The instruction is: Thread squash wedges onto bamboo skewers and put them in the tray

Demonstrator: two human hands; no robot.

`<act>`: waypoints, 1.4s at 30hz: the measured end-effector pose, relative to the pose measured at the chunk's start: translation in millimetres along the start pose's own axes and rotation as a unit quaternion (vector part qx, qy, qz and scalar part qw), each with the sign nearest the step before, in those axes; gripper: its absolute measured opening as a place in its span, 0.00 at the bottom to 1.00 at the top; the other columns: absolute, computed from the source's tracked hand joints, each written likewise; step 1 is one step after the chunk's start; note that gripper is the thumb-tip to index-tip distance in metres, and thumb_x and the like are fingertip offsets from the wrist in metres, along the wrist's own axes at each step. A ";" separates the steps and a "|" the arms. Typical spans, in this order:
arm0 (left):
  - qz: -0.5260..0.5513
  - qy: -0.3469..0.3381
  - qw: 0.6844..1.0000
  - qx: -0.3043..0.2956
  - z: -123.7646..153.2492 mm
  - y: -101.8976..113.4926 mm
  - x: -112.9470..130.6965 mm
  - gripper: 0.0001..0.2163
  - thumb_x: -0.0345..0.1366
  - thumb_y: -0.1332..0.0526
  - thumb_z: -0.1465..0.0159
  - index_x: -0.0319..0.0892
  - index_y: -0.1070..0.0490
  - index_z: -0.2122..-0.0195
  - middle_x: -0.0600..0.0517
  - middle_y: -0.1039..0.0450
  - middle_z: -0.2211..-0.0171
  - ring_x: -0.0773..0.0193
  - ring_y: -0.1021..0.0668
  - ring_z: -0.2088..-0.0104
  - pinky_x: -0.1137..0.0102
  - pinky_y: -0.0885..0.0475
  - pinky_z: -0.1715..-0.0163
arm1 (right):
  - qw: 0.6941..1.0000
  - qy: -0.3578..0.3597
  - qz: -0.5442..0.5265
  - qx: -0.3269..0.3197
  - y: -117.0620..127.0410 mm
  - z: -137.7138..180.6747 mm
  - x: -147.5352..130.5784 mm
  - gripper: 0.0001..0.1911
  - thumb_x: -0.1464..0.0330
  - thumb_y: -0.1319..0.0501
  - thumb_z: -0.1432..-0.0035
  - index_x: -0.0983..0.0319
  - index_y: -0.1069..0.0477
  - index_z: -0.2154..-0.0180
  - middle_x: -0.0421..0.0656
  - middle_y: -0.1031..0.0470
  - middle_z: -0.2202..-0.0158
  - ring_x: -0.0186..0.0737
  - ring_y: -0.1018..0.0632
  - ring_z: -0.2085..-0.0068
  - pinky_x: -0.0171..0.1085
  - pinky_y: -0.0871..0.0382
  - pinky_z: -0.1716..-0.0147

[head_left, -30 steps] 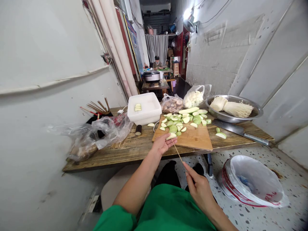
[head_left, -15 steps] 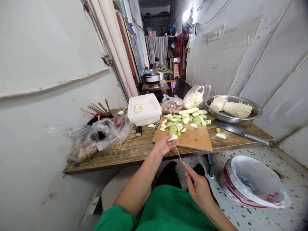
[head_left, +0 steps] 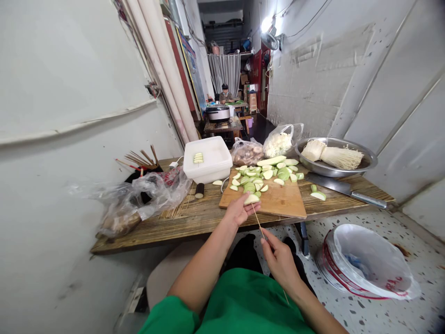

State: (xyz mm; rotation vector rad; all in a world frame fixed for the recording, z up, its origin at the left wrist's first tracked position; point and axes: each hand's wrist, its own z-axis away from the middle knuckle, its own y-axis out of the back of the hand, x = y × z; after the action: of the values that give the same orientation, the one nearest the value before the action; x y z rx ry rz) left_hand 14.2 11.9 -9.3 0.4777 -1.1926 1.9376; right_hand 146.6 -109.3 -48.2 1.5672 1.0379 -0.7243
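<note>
Pale slice [head_left: 251, 199] is pinched in left hand [head_left: 239, 211] by near edge of cutting board [head_left: 278, 199], 11 o'clock from right hand [head_left: 279, 258]; skewer [head_left: 257, 218] is gripped there, tip at slice, depth can't be told. From slice: white container [head_left: 212, 173] at 10 o'clock, knife [head_left: 342, 187] at 3

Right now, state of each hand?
Left hand: holding a green-edged slice over fingers not fully curled.
Right hand: closed, holding a thin stick, its far end at the slice.
</note>
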 end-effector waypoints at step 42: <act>-0.062 -0.038 0.997 -0.009 -2.0 0.3 -36.1 0.05 0.31 0.39 0.43 0.33 0.31 0.70 0.46 0.26 0.74 0.64 0.22 0.74 0.64 0.25 0.66 | 0.997 -0.022 0.013 0.068 -26.8 -25.5 9.6 0.22 0.66 0.54 0.41 0.71 0.28 0.57 0.42 0.30 0.82 0.36 0.31 0.82 0.32 0.40 0.82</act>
State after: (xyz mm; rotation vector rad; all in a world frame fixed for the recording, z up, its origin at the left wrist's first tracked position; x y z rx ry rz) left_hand 36.3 -1.9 -34.3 0.6064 -1.1983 1.8168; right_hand 125.1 -80.8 -62.0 1.6712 0.9514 -0.8227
